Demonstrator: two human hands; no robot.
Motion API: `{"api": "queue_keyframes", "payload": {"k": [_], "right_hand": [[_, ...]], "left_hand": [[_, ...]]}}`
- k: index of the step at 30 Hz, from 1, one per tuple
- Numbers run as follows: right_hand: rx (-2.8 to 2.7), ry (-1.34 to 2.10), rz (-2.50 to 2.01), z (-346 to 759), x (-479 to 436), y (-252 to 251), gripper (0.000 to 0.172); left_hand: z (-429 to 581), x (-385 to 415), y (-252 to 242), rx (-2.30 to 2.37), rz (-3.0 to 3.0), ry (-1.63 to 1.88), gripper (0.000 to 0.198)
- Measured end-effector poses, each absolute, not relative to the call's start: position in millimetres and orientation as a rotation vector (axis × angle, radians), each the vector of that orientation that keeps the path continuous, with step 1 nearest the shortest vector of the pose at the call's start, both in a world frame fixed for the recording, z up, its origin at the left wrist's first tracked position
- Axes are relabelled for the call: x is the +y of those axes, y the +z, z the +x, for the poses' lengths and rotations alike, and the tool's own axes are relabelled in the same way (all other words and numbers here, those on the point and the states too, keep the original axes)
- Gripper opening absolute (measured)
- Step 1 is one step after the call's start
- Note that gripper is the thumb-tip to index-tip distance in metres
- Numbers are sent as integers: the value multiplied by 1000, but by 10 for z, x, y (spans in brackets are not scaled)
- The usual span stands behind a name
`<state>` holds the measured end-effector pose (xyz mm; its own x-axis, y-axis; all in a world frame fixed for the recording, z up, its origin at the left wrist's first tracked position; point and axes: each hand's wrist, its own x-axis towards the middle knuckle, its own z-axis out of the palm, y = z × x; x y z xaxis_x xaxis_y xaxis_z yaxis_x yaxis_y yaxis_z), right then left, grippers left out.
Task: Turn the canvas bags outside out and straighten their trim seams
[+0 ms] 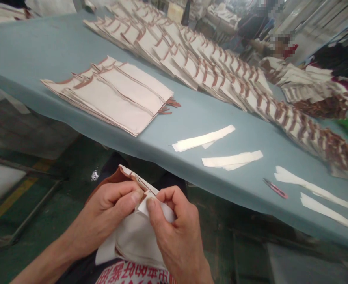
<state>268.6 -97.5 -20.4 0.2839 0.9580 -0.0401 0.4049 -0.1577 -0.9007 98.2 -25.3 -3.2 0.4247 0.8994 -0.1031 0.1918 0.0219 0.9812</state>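
One cream fabric piece with brown edging (141, 234) is held above the person's lap, just off the near edge of a table covered in blue-green cloth (64, 43). Two hands grip it close together: the left hand (114, 209) pinches its upper edge between thumb and fingers, and the right hand (176, 221) is clamped on one small flat white piece (143, 207) against the fabric. Beyond, on the table, lies one flat stack of cream fabric pieces with brown seams (123, 98); its layers cannot be counted. Right of this stack, four groups of narrow white strips (203, 138) lie apart from one another. One pair of pink-handled snips (276, 188) rests just beside the third group. Farther back, overlapping cream-and-brown fabric pieces (174, 63), too many to count, stretch along the table in long rows.
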Motion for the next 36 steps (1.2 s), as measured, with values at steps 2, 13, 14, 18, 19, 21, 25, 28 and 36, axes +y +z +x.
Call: {"api": "queue_keyframes", "payload": {"k": [2, 13, 14, 18, 19, 21, 25, 28, 36], "right_hand": [[-1247, 811, -1719, 2682, -959, -242, 30], [-1272, 724, -1724, 2712, -840, -182, 23], [-1271, 734, -1723, 2726, -830, -172, 22], [-1209, 847, -1720, 2763, -808, -180, 24], [-1182, 914, -1709, 2769, -805, -189, 26], [-1124, 1067, -1670, 2779, -800, -209, 27], [-1020, 1282, -1568, 2781, -798, -264, 27], [-942, 1357, -1511, 2770, -812, -325, 28], [-1036, 1299, -1608, 2723, -770, -437, 31]], "left_hand": [[976, -254, -88, 1030, 1465, 733, 46], [1124, -355, -99, 1150, 1176, 677, 23], [1142, -358, -94, 1153, 1211, 687, 22], [1164, -404, -163, 1209, 1435, 725, 25], [1164, -423, -188, 1228, 1482, 725, 26], [1167, -463, -222, 1241, 1553, 719, 26], [1212, -520, -220, 1279, 1643, 771, 27], [1243, -530, -211, 1260, 1715, 818, 27], [1189, -365, -234, 1160, 1648, 712, 28]]}}
